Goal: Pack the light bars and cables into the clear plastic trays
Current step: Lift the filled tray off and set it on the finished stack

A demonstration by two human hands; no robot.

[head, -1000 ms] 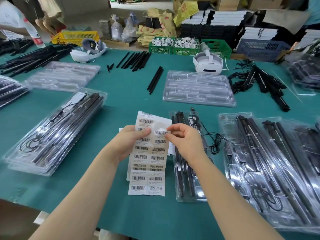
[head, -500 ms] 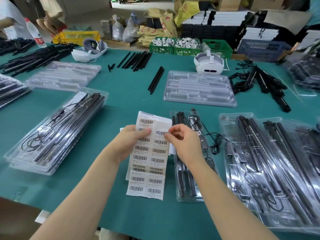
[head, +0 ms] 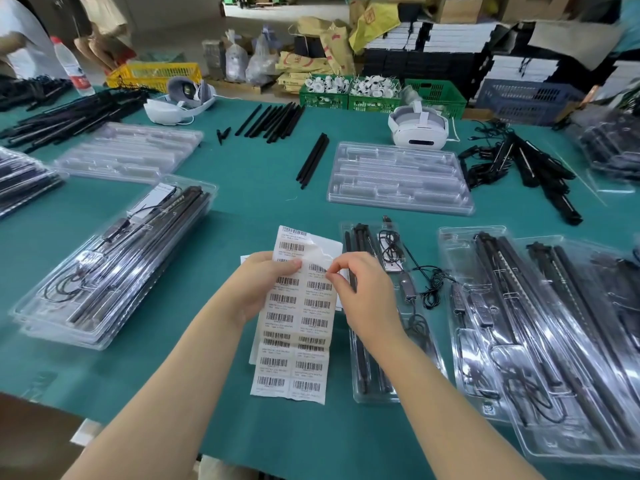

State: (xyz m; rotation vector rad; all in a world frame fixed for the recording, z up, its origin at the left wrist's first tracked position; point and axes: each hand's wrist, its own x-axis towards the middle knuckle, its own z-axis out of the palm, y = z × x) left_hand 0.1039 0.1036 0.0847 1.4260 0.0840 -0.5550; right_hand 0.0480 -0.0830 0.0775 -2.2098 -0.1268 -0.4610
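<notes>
The left hand (head: 261, 285) grips one barcode label sheet (head: 294, 327); the right hand (head: 360, 289) pinches one label on it. Two empty clear trays (head: 398, 176) lie beyond, and one part-filled tray (head: 377, 386) with light bars and a cable lies just right of the sheet.

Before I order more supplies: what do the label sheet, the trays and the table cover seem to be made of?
The label sheet, held by the left hand and picked at by the right hand, looks like matte white paper; it creases and curls. The empty tray looks like thin, glossy clear plastic, with glare and moulded grooves. The table cover looks like matte green fabric or felt; I cannot tell which.
</notes>
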